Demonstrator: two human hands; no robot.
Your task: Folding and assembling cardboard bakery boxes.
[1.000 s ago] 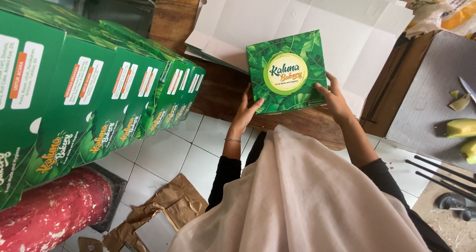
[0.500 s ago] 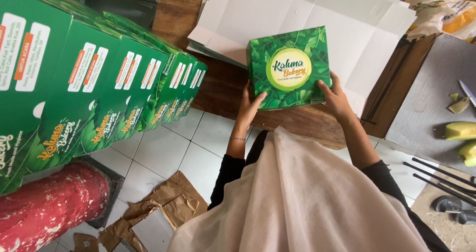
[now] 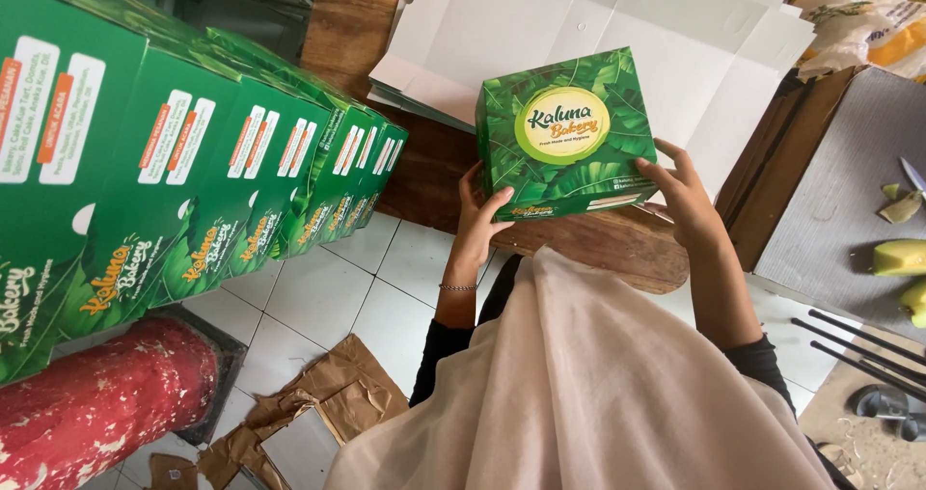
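left hand [image 3: 479, 222] and right hand [image 3: 687, 198] grip the green box [image 3: 565, 133] at its two sides – fingers closed on its edges – box held above the wooden table [image 3: 598, 244], white flat cartons [image 3: 617, 27] behind it.

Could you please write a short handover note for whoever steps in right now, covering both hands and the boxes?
Left hand: grips the left side of the assembled green leaf-print cardboard box.
Right hand: holds the box's right lower corner; the box is closed and raised over the dark wooden table.
Done: a row of finished green boxes stands at left.
Left: flat white unfolded box blanks lie stacked on the table behind.
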